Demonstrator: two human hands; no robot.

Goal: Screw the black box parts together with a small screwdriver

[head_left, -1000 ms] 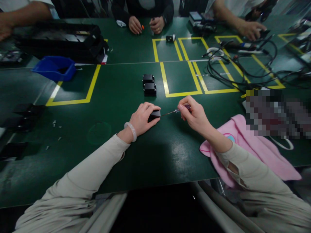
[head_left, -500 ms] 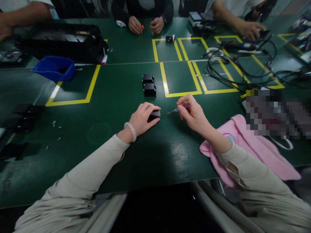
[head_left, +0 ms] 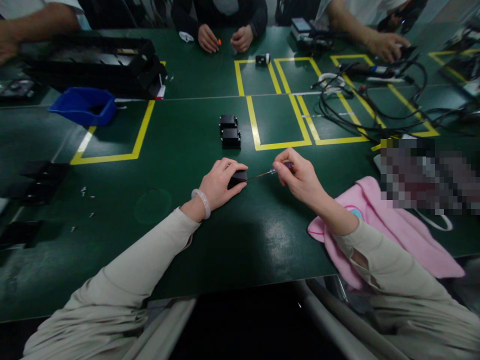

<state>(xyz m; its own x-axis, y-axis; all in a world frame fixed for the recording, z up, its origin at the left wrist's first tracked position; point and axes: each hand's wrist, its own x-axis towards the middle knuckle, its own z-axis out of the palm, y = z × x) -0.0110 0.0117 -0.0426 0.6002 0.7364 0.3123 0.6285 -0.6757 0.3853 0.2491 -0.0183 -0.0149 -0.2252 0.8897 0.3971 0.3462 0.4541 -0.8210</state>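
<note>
My left hand [head_left: 221,184] holds a small black box [head_left: 239,176] down on the green table, thumb and fingers on either side of it. In my right hand [head_left: 296,172] is a screwdriver [head_left: 273,171] with a dark handle, pinched between thumb and fingers. Its thin shaft points left, and the tip meets the right side of the box near my left thumb. Beyond my hands stand two similar black boxes [head_left: 231,138], one behind the other, with small screws at their sides. Several loose screws [head_left: 83,190] lie at the left.
A blue bin [head_left: 84,106] and a long black rack [head_left: 93,65] stand at the back left. More black parts [head_left: 41,182] lie far left. Pink cloth [head_left: 393,230] sits under my right forearm. Cables [head_left: 337,117] spread at the back right. Other people's hands [head_left: 242,39] rest across the table.
The fingers of my right hand have shifted slightly around the screwdriver handle. My left hand and the box have stayed in place.
</note>
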